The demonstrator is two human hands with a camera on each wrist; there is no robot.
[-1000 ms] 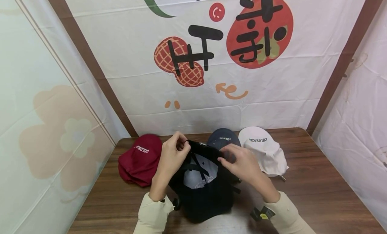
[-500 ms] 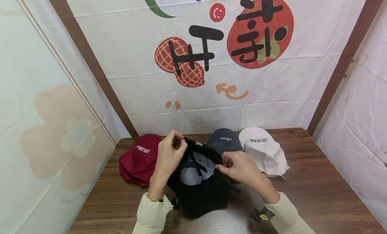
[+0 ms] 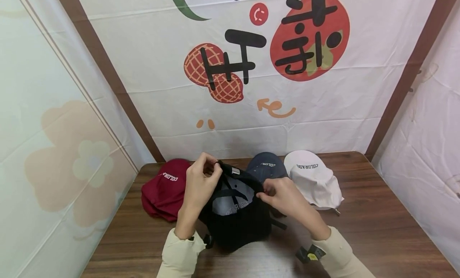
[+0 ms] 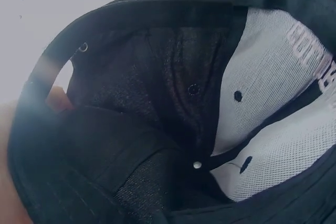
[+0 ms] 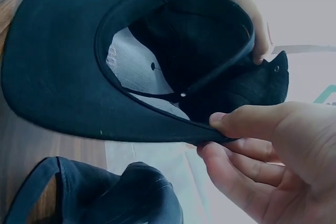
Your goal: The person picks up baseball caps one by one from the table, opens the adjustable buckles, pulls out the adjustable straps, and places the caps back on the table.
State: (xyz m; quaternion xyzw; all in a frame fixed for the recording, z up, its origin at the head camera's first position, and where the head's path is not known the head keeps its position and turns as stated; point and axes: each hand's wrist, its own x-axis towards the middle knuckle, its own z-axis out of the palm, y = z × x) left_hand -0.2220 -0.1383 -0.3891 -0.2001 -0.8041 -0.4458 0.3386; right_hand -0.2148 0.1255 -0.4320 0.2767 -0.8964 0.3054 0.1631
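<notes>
A black baseball cap [image 3: 240, 232] is held upside down over the table, its inside facing up and its brim toward the person. At its back left edge the left hand [image 3: 201, 184] pinches the sweatband. The right hand [image 3: 287, 197] grips the opposite edge, and in the right wrist view its thumb [image 5: 236, 121] lies inside the rim with the fingers underneath. Pale front panels [image 4: 268, 66] and dark seam tape show inside the crown in the left wrist view. A small white label [image 3: 235, 171] sits on the band between the hands.
Along the back of the wooden table [image 3: 388, 230] lie a dark red cap [image 3: 163, 194], a navy cap [image 3: 266, 164] partly hidden behind the right hand, and a white cap [image 3: 314, 182]. A printed white cloth [image 3: 158, 90] hangs behind, with cloth walls at both sides.
Both hands have shifted the black cap slightly left and away from the person, and its brim has risen in view. The white label shows more clearly. The other caps have stayed put.
</notes>
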